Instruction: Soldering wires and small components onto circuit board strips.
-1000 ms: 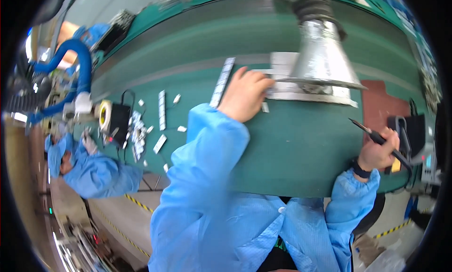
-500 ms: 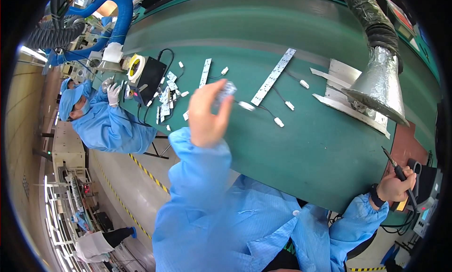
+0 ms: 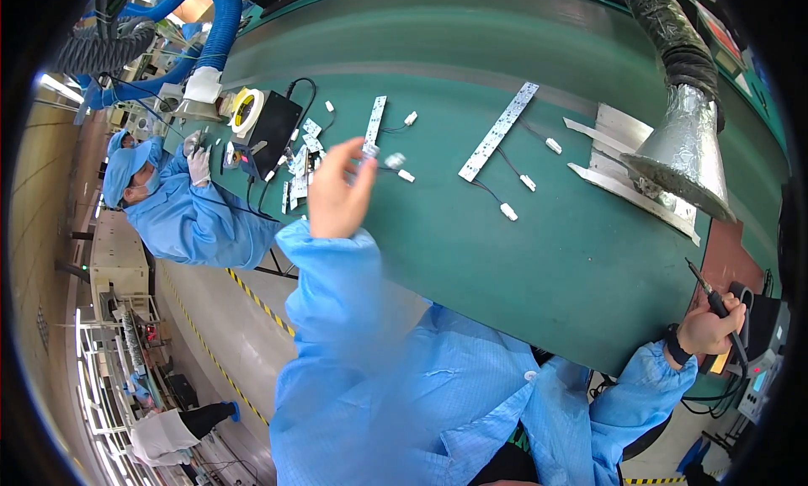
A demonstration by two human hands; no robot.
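Observation:
My left hand is over the left part of the green mat, thumb and fingers pinching a small circuit board. A blurred white connector shows beside the fingertips. Just beyond them lies a short white circuit board strip with wired connectors, its near end partly hidden by the hand. My right hand is wrapped around a soldering iron at the right edge, its tip pointing up and away. Mid-table lies a long circuit board strip with several wired white connectors.
Several small boards lie piled left of my hand, by a black box and a yellow-and-white spool. A foil-covered fume duct hangs over a metal bracket at right. A co-worker in blue sits at left.
My left hand has moved left, carrying the small board from the open mat to the short strip's near end. My right hand holds the iron almost still.

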